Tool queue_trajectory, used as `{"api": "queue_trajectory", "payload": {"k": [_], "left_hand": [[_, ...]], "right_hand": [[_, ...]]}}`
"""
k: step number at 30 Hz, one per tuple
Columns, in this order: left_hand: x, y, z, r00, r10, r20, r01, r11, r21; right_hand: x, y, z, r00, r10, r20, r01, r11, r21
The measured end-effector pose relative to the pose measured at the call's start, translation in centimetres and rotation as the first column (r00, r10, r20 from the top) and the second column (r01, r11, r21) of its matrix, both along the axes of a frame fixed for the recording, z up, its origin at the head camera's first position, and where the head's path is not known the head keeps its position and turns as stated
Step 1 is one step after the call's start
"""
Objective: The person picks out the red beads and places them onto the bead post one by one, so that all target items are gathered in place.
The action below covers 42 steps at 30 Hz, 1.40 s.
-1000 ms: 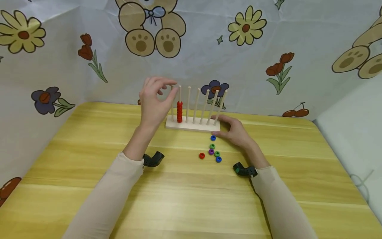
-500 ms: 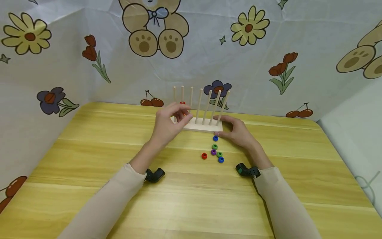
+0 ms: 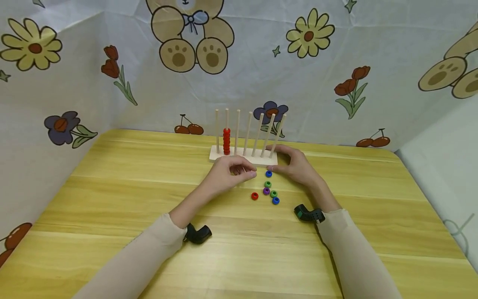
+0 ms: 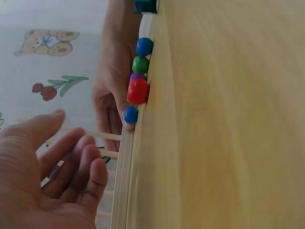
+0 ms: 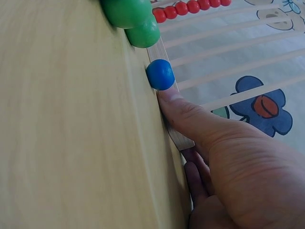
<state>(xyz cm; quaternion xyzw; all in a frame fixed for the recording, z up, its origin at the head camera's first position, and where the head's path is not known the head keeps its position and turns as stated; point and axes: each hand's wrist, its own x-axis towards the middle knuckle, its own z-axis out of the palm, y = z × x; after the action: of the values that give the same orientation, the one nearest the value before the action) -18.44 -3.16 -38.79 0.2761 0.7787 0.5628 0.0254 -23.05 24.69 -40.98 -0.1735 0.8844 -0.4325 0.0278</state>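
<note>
A wooden peg rack [image 3: 259, 160] stands at the back of the table. Stacked red beads [image 3: 226, 142] fill much of its second peg from the left. My right hand [image 3: 296, 165] holds the right end of the rack's base, its thumb along the front edge near a blue bead [image 5: 160, 74]. In front of the rack hovers my left hand [image 3: 225, 174], fingers loosely bent, thumb apart from them in the left wrist view, nothing held. Nearest to it lie a loose red bead [image 3: 254, 196], a purple bead [image 3: 266, 191] and a green bead [image 3: 267, 184].
Another green bead [image 3: 274, 194] and a second blue bead [image 3: 276, 201] lie nearer the table's front. A printed cloth [image 3: 239, 87] hangs behind the wood-grain table [image 3: 239, 257]. Each wrist wears a black device [image 3: 198, 234].
My left hand has come down from the tops of the left pegs and moved right, to the front of the rack. The right hand stays on the rack's end.
</note>
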Motion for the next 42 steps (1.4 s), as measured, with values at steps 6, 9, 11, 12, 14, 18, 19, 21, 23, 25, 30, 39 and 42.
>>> {"api": "queue_trajectory", "payload": {"k": [6,9,11,12,14,18,19,21,23,25,30,39,42], "left_hand": [[0.6,0.3,-1.0,0.995,-0.097,0.021,0.099,0.989,-0.106],[1.0,0.4,-1.3,0.986,-0.159,0.042,0.164,0.974,-0.157],[1.2,0.5,-1.4,0.980,-0.195,0.051,0.201,0.962,-0.187],[1.3,0.5,-1.4,0.976,-0.210,0.056,0.217,0.956,-0.199],[1.5,0.6,-1.4,0.970,-0.235,0.060,0.242,0.945,-0.222],[1.7,0.8,-1.3,0.963,-0.261,0.064,0.268,0.929,-0.254],[1.7,0.8,-1.3,0.963,-0.261,0.063,0.268,0.928,-0.258],[1.6,0.8,-1.3,0.962,-0.266,0.062,0.273,0.929,-0.251],[1.6,0.7,-1.2,0.960,-0.272,0.061,0.279,0.929,-0.242],[1.5,0.7,-1.2,0.958,-0.282,0.061,0.288,0.928,-0.237],[1.3,0.5,-1.1,0.955,-0.291,0.053,0.295,0.924,-0.242],[1.2,0.6,-1.2,0.963,-0.267,0.030,0.265,0.929,-0.259],[1.0,0.5,-1.3,0.970,-0.243,0.024,0.241,0.936,-0.258]], "right_hand": [[0.0,-0.1,0.0,1.000,0.003,-0.003,-0.003,1.000,0.000],[0.0,0.0,0.0,1.000,0.011,-0.002,-0.011,1.000,-0.003],[0.0,0.0,0.0,1.000,0.018,-0.005,-0.018,1.000,-0.004],[0.0,0.0,0.0,1.000,0.017,-0.005,-0.017,1.000,-0.004],[0.0,0.1,-0.1,1.000,0.015,-0.004,-0.015,1.000,-0.003],[0.0,0.2,-0.3,1.000,0.011,0.005,-0.011,1.000,-0.008],[-0.1,0.1,-0.3,1.000,0.013,0.005,-0.013,1.000,-0.011],[-0.1,0.1,-0.2,1.000,0.012,0.002,-0.012,1.000,-0.016],[-0.1,0.1,-0.2,1.000,0.011,-0.001,-0.011,1.000,-0.021],[-0.1,0.0,-0.1,1.000,0.011,0.000,-0.011,1.000,-0.028],[-0.1,0.0,0.0,1.000,0.012,0.005,-0.012,1.000,-0.029],[0.0,0.0,0.0,1.000,0.015,-0.001,-0.015,1.000,-0.025],[-0.1,0.1,-0.1,1.000,0.017,-0.001,-0.017,1.000,-0.024]]}}
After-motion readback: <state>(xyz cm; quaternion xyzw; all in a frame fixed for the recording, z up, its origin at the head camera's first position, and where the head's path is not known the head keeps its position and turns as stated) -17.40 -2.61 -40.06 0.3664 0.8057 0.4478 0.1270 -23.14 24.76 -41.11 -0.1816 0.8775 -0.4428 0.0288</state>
